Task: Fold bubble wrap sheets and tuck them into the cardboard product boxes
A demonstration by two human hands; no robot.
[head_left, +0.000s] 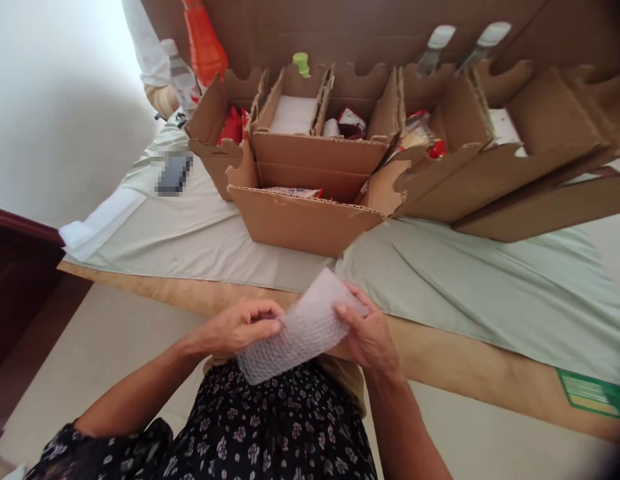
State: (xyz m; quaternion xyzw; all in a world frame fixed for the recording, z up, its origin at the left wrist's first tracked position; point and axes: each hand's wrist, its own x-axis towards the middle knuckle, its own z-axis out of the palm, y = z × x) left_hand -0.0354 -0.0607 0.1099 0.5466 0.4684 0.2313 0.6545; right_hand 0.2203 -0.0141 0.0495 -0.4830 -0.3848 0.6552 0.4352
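A clear bubble wrap bag (300, 333) is held slantwise over my lap, in front of the table edge. My left hand (245, 327) pinches its left side between thumb and fingers. At the upper right end, my right hand (367, 327) grips it, thumb on top and fingers behind. Whether anything lies inside the bag cannot be made out. Just beyond my hands stands a low cardboard box (310, 223) with red and white packets (295, 192) showing inside.
Behind stand several cut-open cardboard boxes (320, 148) with packets and white sheets (293, 115). Bottles, one orange-red (205, 40), rise behind them. A dark phone-like object (173, 175) and folded white wrap (103, 223) lie left on the cloth (215, 247). Another person's arm (150, 47) reaches in.
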